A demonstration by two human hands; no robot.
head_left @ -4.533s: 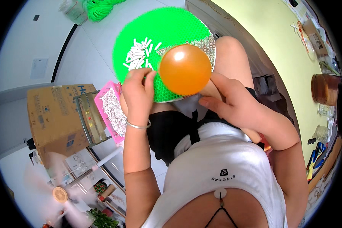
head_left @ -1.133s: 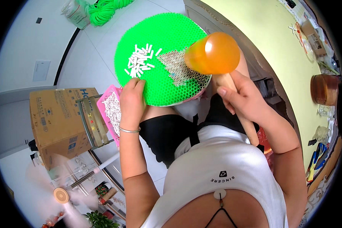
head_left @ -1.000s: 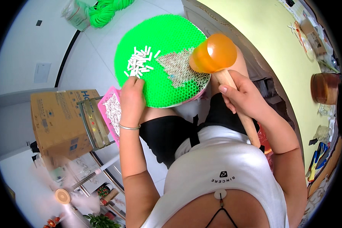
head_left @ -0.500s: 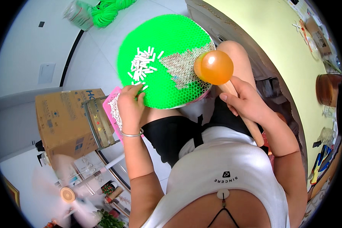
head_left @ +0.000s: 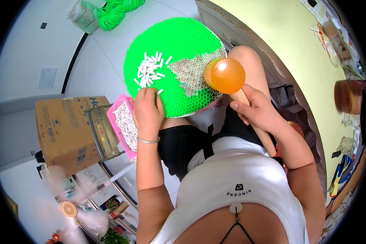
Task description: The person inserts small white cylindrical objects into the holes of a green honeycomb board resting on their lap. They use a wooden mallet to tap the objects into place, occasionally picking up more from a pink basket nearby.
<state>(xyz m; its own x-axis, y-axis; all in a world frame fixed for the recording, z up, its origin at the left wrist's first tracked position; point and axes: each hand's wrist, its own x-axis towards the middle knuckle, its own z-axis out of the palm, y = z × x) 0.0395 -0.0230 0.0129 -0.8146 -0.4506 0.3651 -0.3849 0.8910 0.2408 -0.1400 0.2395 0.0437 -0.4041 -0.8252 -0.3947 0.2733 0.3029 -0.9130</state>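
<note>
A bright green round pad of packed open tubes (head_left: 150,44) rests across my thighs. Part of it, at the right, has pale tubes set in its holes (head_left: 191,75). Loose short white tubes (head_left: 149,71) lie heaped on its left half. At the pad's near-left edge, my left hand (head_left: 148,107) is closed, fingers bent together, with a white tube (head_left: 160,91) showing at the thumb tip. My right hand (head_left: 254,106) is wrapped round the wooden handle of a mallet (head_left: 227,76); its rounded, see-through orange head hangs over the pad's right edge.
A pink basket (head_left: 131,151) full of white tubes stands left of my left hand. Beyond it is a large cardboard box (head_left: 65,130), with a spinning fan (head_left: 69,209) nearer. A pale yellow tabletop (head_left: 309,61) runs along the right. Green cord coils (head_left: 110,16) lie far left.
My left hand has moved a little right, fingers drawn together, with a white tube moving along at the thumb. The mallet has shifted slightly left and nearer. More of the pink basket shows.
</note>
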